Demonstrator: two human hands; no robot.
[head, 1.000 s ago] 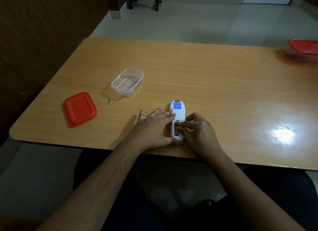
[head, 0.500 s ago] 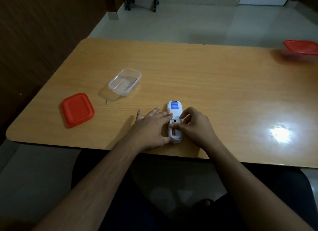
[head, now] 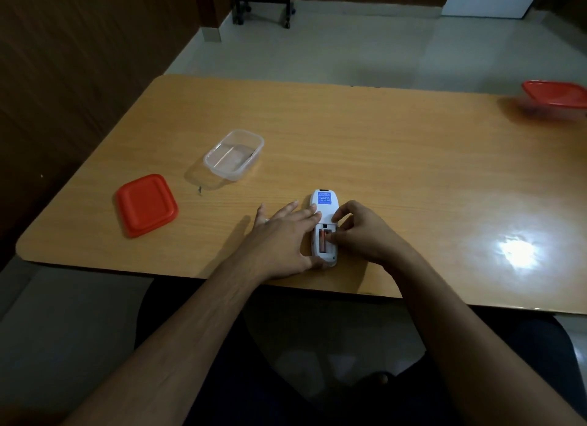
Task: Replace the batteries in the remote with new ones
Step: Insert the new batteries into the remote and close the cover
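Observation:
A white remote (head: pixel 324 203) lies face down near the table's front edge, a blue label on its back and its battery bay uncovered. One orange battery (head: pixel 322 240) sits in the bay's left slot. My left hand (head: pixel 281 239) lies flat on the table against the remote's left side, fingertips and thumb on its edge. My right hand (head: pixel 359 231) is at the bay's right side, thumb and fingers pinched at the right slot; whatever they hold is hidden.
A clear plastic box (head: pixel 234 154) stands open on the wooden table (head: pixel 381 146) left of centre, its red lid (head: pixel 145 204) lying further left. Another red-lidded box (head: pixel 556 100) is at the far right edge. A glare spot shines at the right.
My right hand has shifted slightly right and back, uncovering the bay so the orange battery in its left slot shows. My left hand stays on the remote.

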